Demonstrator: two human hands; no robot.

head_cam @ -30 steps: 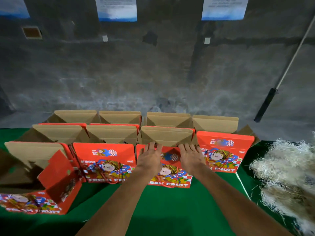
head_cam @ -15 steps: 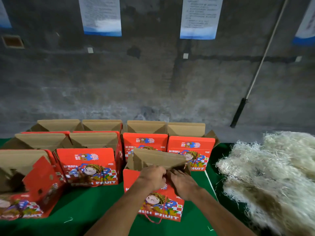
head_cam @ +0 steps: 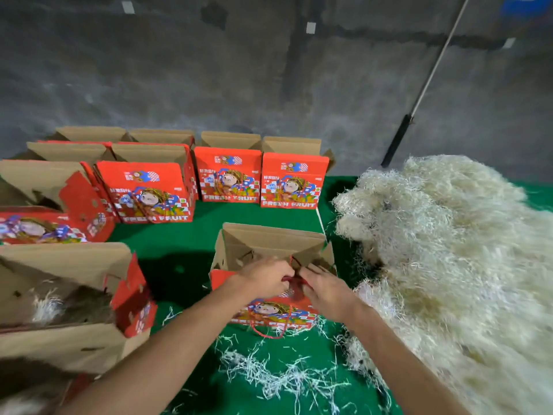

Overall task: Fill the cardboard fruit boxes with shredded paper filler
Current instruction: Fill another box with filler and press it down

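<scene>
An open red fruit box [head_cam: 270,247] stands on the green table in front of me, its brown flaps up. My left hand [head_cam: 263,280] and my right hand [head_cam: 324,287] grip its near top edge side by side, fingers curled over the rim and a dark red cord between them. A big heap of pale shredded paper [head_cam: 449,250] lies right of the box, touching it. Loose shreds [head_cam: 284,372] lie scattered on the table in front of the box.
Several more red "FRESH FRUIT" boxes [head_cam: 229,175] stand in rows at the back and left, flaps open. A larger open box [head_cam: 65,298] at near left holds some shreds. A pole [head_cam: 425,85] leans against the grey wall.
Both hands have pulled the box out of the row toward me, beside the paper heap. My view has tilted down and come closer.
</scene>
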